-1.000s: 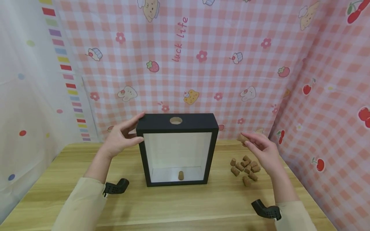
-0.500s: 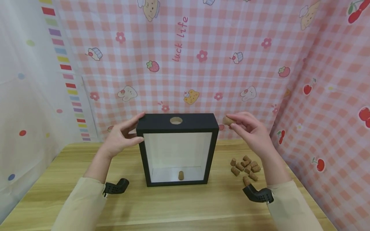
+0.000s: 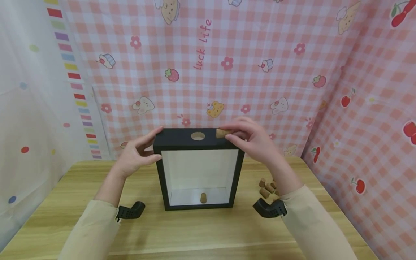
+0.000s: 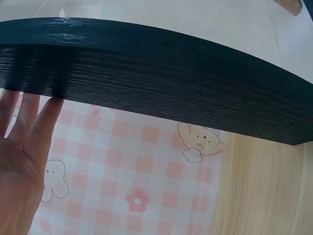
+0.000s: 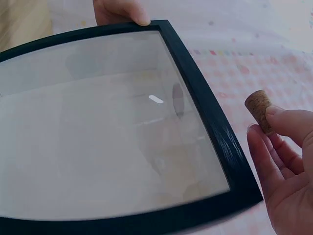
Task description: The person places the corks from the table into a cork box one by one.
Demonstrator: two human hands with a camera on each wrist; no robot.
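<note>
The right hand [image 3: 251, 139] pinches a cork [image 3: 221, 133], its forearm [image 3: 285, 176] partly hiding the cork pile [image 3: 265, 192].

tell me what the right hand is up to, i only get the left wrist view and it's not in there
Observer: The right hand pinches a cork between thumb and fingers.
Operator: what's on the top face of the black box
Observer: The black box has a round hole there.
Operator: any loose corks out on the table
Observer: Yes, several loose corks are on the table to the right of the box in the head view, partly hidden by the right arm.
</note>
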